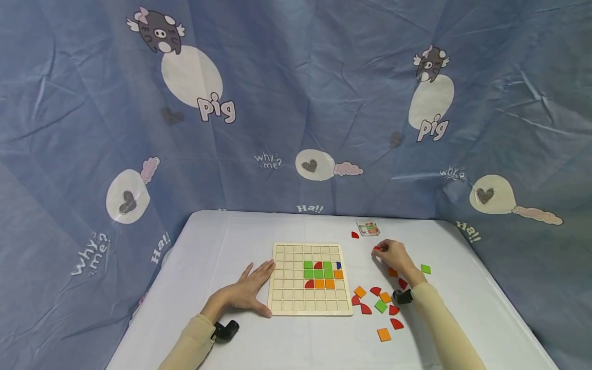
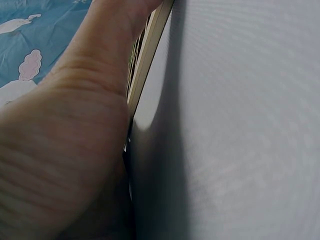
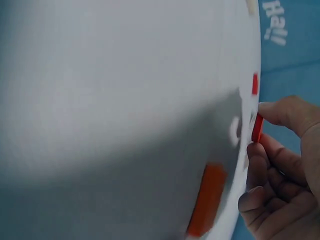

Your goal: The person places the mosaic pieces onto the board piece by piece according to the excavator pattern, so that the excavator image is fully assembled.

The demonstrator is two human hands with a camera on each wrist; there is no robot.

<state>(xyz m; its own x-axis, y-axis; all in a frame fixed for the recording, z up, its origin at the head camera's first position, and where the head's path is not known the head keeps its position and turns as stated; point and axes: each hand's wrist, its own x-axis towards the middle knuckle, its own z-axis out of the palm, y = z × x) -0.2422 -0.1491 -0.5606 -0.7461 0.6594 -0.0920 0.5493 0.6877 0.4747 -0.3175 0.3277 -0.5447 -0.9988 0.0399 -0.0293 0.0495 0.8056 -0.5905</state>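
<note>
A square wooden grid board (image 1: pixel 287 303) lies on the white table, with green, orange, red and blue tiles set in some of its cells. My left hand (image 1: pixel 250 290) rests at the board's left edge, fingers spread and straight, the thumb by the near corner. In the left wrist view the hand (image 2: pixel 65 135) lies against the board's side (image 2: pixel 150 55). To the right of the board, my right hand (image 1: pixel 395 255) pinches a small red tile (image 3: pixel 257 128) between thumb and fingers, above the table. Its exact outline is hard to tell.
Loose red, orange and green tiles lie right of the board, among them an orange square (image 1: pixel 384 334) and a green square (image 1: pixel 426 269). A red quarter-circle (image 1: pixel 355 235) lies beside a picture card (image 1: pixel 368 227) at the back. A blue printed curtain (image 1: pixel 277 103) hangs behind the table.
</note>
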